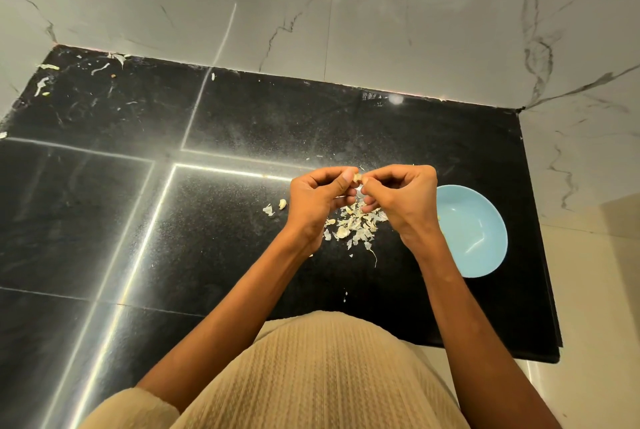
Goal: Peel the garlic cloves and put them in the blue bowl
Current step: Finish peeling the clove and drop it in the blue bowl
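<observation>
My left hand (pixel 317 198) and my right hand (pixel 403 198) meet over the black counter, and their fingertips pinch one small garlic clove (pixel 358 179) between them. The clove shows pale skin, mostly hidden by my fingers. Below the hands lies a heap of papery garlic peels (pixel 353 226). A loose garlic clove (pixel 283 204) and a bit of skin (pixel 268 210) lie just left of my left hand. The blue bowl (pixel 481 245) stands to the right of my right wrist; its left part is hidden behind my forearm.
The black stone counter (pixel 173 220) has bright light streaks across it and scattered peel scraps at its far left corner (pixel 45 82). Marbled white walls (pixel 346 12) bound it behind and at the right. Its front right edge (pixel 540 352) ends near my body.
</observation>
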Demonstrator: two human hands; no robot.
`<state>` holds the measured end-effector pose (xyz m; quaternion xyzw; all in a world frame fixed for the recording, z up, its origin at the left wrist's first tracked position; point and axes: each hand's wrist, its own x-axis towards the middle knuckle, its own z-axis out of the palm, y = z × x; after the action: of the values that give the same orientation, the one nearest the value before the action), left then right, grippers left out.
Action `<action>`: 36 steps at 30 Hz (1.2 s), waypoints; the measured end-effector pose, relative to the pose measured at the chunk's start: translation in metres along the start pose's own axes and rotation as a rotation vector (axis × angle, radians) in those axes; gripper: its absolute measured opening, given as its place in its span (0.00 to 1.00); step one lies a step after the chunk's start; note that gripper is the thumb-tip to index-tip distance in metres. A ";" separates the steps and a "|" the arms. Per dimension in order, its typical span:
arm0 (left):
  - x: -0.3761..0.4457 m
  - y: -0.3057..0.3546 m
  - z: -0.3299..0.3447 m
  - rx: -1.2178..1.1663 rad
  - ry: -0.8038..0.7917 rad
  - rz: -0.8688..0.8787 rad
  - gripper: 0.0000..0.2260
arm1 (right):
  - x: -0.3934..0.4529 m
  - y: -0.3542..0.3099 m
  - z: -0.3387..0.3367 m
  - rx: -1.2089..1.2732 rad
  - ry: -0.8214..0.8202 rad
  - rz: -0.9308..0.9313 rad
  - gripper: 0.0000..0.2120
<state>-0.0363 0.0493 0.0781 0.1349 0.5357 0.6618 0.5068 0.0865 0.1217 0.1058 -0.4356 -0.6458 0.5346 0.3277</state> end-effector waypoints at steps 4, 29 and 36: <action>-0.001 0.001 -0.001 -0.050 0.012 -0.025 0.03 | 0.000 0.000 0.000 0.015 -0.013 0.011 0.07; 0.000 -0.002 -0.004 0.004 0.039 0.039 0.08 | 0.002 0.009 -0.009 -0.395 0.014 -0.068 0.09; -0.003 0.001 -0.001 0.060 0.074 0.094 0.08 | -0.002 0.006 0.000 -0.350 0.005 -0.209 0.03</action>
<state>-0.0362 0.0466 0.0798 0.1505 0.5665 0.6733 0.4507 0.0887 0.1199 0.1003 -0.4179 -0.7697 0.3763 0.3023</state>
